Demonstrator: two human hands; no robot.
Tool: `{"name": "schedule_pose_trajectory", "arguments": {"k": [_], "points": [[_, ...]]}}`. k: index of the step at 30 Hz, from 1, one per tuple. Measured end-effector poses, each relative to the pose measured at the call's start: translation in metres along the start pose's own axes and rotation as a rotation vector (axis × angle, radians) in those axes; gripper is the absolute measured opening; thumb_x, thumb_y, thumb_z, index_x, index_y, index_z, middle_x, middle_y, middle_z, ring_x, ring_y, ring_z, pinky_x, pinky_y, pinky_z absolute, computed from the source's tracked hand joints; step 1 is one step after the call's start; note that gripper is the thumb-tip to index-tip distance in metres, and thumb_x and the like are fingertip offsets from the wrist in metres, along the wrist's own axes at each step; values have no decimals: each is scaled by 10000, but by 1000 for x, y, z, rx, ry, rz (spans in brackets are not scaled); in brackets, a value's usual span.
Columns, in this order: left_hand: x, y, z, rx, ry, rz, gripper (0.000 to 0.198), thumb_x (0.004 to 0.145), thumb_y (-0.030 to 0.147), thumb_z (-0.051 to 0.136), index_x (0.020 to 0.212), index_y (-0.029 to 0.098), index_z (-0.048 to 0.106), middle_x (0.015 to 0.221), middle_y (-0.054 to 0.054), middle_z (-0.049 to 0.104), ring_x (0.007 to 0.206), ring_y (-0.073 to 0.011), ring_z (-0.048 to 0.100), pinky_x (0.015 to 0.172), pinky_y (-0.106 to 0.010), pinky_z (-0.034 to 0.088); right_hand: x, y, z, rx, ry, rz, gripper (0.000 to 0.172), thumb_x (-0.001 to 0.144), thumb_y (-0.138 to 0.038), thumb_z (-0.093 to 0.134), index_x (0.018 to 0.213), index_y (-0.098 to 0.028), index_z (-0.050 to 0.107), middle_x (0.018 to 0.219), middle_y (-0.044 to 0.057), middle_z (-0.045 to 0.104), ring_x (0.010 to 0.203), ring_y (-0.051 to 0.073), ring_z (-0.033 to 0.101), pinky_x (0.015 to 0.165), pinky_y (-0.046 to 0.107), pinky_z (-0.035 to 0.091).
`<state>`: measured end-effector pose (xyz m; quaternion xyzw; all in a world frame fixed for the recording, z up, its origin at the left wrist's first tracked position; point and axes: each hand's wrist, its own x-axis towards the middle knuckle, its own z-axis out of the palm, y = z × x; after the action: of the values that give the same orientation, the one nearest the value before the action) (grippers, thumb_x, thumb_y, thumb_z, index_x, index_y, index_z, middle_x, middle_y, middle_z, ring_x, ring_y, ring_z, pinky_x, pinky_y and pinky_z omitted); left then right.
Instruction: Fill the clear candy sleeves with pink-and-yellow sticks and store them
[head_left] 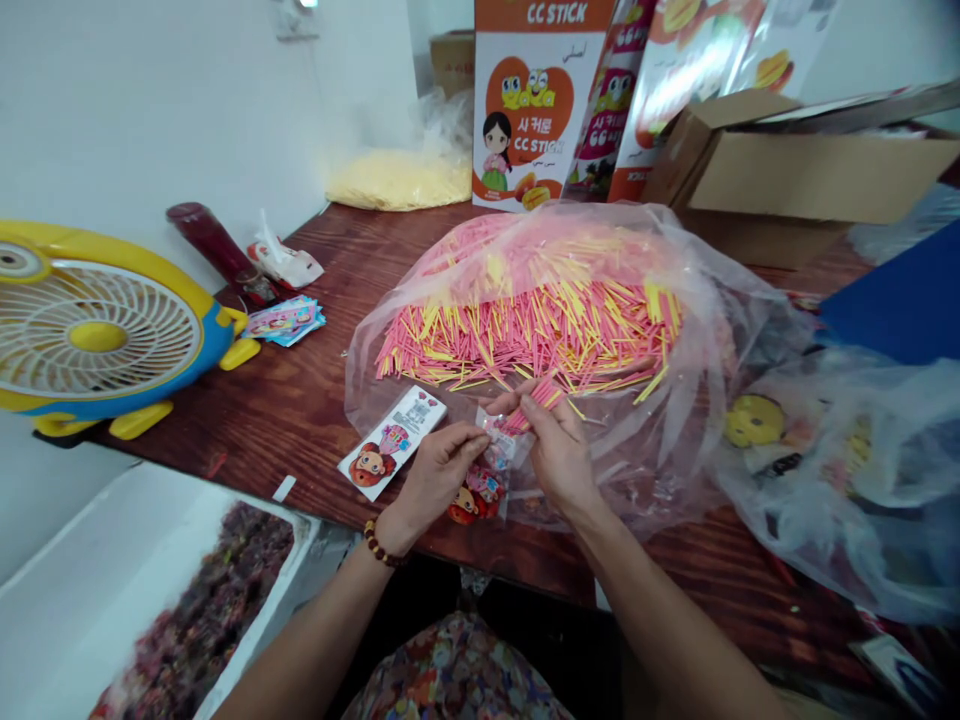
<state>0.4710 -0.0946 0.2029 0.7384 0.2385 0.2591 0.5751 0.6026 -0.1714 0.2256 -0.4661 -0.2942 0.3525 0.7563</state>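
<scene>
My left hand [442, 468], with a beaded bracelet on its wrist, pinches the top edge of a small clear packet [480, 488] printed with a red-haired cartoon figure. My right hand [559, 450] is closed round a small bundle of pink and yellow sticks [541, 396], whose lower ends are at the packet's mouth. Behind both hands, a large heap of pink and yellow sticks [517, 325] lies in an open clear plastic bag [360, 345]. To the left of my left hand rests a white printed card stack [394, 440] with a similar cartoon.
A yellow and blue fan [97, 335] stands at the left, near a dark red bottle [210, 245] and small packets [285, 320]. A white bin [112, 530] is at the lower left. Boxes [532, 110] and an open carton [810, 175] stand behind; plastic bags [840, 470] lie right.
</scene>
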Motion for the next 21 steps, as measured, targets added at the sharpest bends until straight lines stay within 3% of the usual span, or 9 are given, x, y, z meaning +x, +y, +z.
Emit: {"name": "schedule_pose_trajectory", "arguments": {"k": [5, 10, 15, 21], "points": [[3, 3, 1, -115, 20, -79, 207, 897, 332, 587, 803, 162, 657, 713, -2, 642, 655, -121, 570, 637, -224, 452, -1, 2, -6, -141, -82, 54, 164, 906, -341, 588, 1024, -254, 659, 1087, 31, 722, 1075, 207, 641, 998, 373, 460], [8, 5, 2, -230, 58, -117, 191, 850, 339, 643, 793, 157, 665, 712, 2, 648, 646, -117, 572, 632, -224, 457, 6, -6, -4, -236, -134, 34, 261, 942, -395, 523, 1055, -244, 704, 1135, 44, 710, 1118, 214, 617, 1042, 375, 429], [15, 3, 2, -327, 78, -88, 210, 832, 359, 670, 804, 151, 679, 732, 6, 637, 656, -105, 541, 650, -222, 446, 11, -17, -2, -376, -259, 16, 285, 904, -371, 590, 1144, -252, 688, 1125, 32, 710, 1043, 193, 630, 966, 341, 469], [19, 11, -1, -356, 99, -76, 219, 806, 371, 700, 818, 153, 709, 764, -11, 669, 677, -119, 547, 655, -235, 443, 25, -29, 0, -430, -206, -7, 271, 933, -393, 539, 996, -240, 753, 985, 26, 736, 964, 192, 654, 928, 351, 480]]}}
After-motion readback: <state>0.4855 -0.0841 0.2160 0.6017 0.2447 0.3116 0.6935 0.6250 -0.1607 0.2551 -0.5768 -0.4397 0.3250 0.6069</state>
